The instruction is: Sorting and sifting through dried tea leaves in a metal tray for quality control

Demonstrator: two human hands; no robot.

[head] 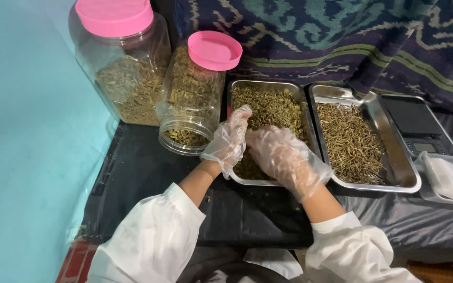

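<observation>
Head view puts the steel tray (266, 90) of dried green leaves (268, 107) right under my hands, on the black-covered counter (148, 167). My left hand (228, 140), in a clear plastic glove, rests at the tray's near left edge, its fingers (241, 116) loosely curled over the leaves; I cannot tell whether they have pinched any. My right hand (284, 157), gloved the same way, lies palm down over the near part of the leaves, fingers spread and bent, covering what is beneath. Just beside this tray on the right sits a second steel tray (394, 167) of thin brownish dried stems (349, 141). Further right stand a small digital scale (418, 126) and a clear box (446, 181). To the left, two pink-lidded clear jars (132, 63) hold similar dried leaves.
</observation>
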